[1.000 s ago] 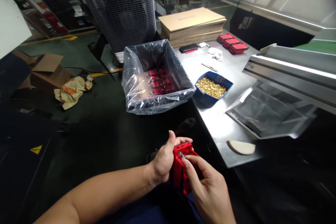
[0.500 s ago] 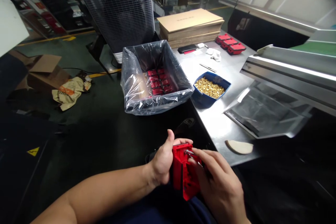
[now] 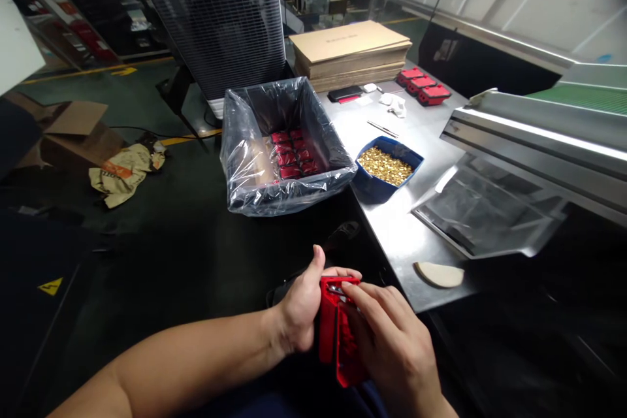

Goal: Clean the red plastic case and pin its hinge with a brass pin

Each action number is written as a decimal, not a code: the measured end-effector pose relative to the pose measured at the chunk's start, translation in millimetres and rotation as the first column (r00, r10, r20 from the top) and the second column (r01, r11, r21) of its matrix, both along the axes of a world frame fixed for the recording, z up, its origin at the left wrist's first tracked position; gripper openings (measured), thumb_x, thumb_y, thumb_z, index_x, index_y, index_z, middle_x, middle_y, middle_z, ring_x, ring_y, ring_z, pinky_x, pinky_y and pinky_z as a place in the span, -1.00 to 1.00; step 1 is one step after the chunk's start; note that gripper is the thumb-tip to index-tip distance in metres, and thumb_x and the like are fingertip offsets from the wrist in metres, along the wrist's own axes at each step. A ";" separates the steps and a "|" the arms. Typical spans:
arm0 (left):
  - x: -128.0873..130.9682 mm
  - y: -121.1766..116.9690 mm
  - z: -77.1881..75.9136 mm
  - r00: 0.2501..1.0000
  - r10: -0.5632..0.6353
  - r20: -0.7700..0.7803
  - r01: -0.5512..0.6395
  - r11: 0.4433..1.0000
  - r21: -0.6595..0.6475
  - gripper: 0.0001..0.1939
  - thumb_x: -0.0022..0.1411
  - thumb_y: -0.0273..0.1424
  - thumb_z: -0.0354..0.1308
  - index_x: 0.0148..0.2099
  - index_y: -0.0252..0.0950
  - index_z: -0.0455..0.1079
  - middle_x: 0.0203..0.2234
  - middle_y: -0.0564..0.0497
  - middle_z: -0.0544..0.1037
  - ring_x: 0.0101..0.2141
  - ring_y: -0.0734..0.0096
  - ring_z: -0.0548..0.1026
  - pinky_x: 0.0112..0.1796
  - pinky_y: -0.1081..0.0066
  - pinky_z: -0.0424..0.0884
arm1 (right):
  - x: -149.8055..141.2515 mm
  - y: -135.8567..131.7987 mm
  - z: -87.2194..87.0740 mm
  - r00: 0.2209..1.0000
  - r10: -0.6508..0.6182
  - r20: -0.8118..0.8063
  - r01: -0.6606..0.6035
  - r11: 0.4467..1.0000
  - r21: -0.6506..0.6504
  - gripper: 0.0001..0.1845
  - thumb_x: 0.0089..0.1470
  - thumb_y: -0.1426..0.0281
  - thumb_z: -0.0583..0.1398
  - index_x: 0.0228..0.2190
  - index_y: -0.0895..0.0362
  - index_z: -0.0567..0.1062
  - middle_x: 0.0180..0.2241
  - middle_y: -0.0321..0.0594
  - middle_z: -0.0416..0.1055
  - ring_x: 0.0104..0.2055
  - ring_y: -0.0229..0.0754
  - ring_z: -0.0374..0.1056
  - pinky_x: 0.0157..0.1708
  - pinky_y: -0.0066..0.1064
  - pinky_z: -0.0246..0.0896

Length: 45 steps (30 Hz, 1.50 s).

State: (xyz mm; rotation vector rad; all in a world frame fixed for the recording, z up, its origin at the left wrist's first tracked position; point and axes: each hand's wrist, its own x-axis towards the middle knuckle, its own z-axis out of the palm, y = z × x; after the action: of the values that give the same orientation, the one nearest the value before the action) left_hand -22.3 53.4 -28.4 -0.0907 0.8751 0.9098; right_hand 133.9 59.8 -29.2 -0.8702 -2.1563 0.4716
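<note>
Head: right hand (image 3: 399,343) overlaps red case (image 3: 329,333); blue bin (image 3: 375,189) beside crate (image 3: 291,199)

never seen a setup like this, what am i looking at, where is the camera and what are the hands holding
There's no robot here: these are a person's own bare hands. The camera is worn on their head, looking forward and down.

The left hand holds a red case. The right hand has its fingers at a small silvery piece at the top of the case; whether it is pinched is hard to tell.

On the metal table are a blue bin of gold-coloured pieces, stacked cardboard, three red-and-black cases and a pale half-round piece. Left of the bin, a plastic-lined crate holds red items.
</note>
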 end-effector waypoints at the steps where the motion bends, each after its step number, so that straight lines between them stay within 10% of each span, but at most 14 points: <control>1: 0.7 -0.1 0.0 1.000 -0.005 -0.010 0.005 1.000 -0.006 -0.14 0.32 0.28 -0.26 -0.06 -0.41 0.47 -0.32 -0.17 0.55 -0.38 0.27 0.53 -0.29 0.36 0.44 | 1.0 0.0 -0.1 1.000 0.019 0.011 -0.019 1.000 0.011 -0.54 0.17 0.68 0.22 0.08 0.19 0.45 -0.12 -0.08 0.51 -0.18 -0.15 0.36 -0.19 -0.27 0.38; 8: 4.6 2.1 8.3 0.998 -0.025 -0.057 0.023 0.999 -0.021 -0.14 0.38 0.20 -0.35 -0.12 -0.44 0.49 -0.40 -0.16 0.53 -0.43 0.31 0.53 -0.30 0.37 0.46 | 8.7 0.4 5.3 0.986 -0.109 -0.123 0.104 0.993 -0.054 -0.62 0.14 0.68 0.26 -0.01 0.19 0.51 -0.15 -0.13 0.52 -0.17 -0.24 0.41 -0.15 -0.38 0.40; 25: 2.1 1.8 3.9 0.998 -0.065 0.022 0.066 0.997 -0.029 -0.13 0.36 0.24 -0.35 -0.12 -0.44 0.47 -0.42 -0.13 0.51 -0.44 0.32 0.53 -0.35 0.41 0.48 | 5.7 1.1 8.5 0.998 0.020 -0.053 -0.020 1.000 0.000 -0.64 0.18 0.70 0.20 -0.02 0.19 0.51 -0.17 -0.15 0.55 -0.20 -0.22 0.40 -0.18 -0.36 0.37; 29: 2.9 -0.4 0.4 1.000 -0.007 0.012 0.006 1.000 0.008 -0.18 0.37 0.22 -0.30 -0.11 -0.42 0.46 -0.42 -0.13 0.51 -0.43 0.32 0.52 -0.34 0.42 0.47 | 15.7 9.2 -16.0 0.963 -0.214 -0.163 0.192 0.972 -0.137 -0.70 0.21 0.53 0.26 -0.02 0.10 0.51 -0.15 -0.20 0.53 -0.16 -0.23 0.44 -0.13 -0.40 0.38; 33: -0.1 -0.9 1.4 0.992 0.090 -0.091 -0.092 0.996 -0.015 -0.34 0.34 0.17 -0.04 0.07 -0.33 0.40 -0.32 -0.10 0.52 -0.35 0.26 0.55 -0.22 0.26 0.53 | 37.4 63.3 -66.3 0.839 -0.500 0.216 0.530 0.841 -0.110 -0.64 0.27 0.17 0.21 -0.03 0.15 0.48 -0.31 -0.20 0.51 -0.30 -0.16 0.43 -0.22 -0.31 0.35; 37: -5.4 4.7 8.2 0.957 0.191 -0.219 -0.200 0.979 -0.022 -0.42 0.33 0.11 0.05 0.08 -0.27 0.36 -0.32 -0.12 0.54 -0.31 0.14 0.57 -0.17 0.09 0.56 | 58.2 125.0 -104.1 0.682 -0.614 0.397 0.683 0.728 -0.047 -0.67 0.26 0.25 0.16 -0.15 0.27 0.51 -0.18 0.12 0.51 -0.07 0.19 0.36 -0.10 -0.03 0.21; 45: -7.9 18.3 11.2 0.908 0.272 -0.317 -0.337 0.926 -0.171 -0.41 0.27 0.17 0.08 -0.16 -0.32 0.42 -0.41 -0.06 0.54 -0.41 0.27 0.56 -0.23 0.25 0.58 | 65.5 139.8 -105.5 0.672 -0.631 0.388 0.708 0.701 -0.087 -0.63 0.14 0.36 0.13 -0.10 0.37 0.50 0.09 0.38 0.36 0.16 0.41 0.14 0.11 0.32 -0.06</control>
State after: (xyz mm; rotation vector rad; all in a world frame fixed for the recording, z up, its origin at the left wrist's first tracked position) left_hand -30.1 71.6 -17.2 -0.3035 1.2598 1.1346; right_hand 199.4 199.6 -134.8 -1.9090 -1.8720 0.1919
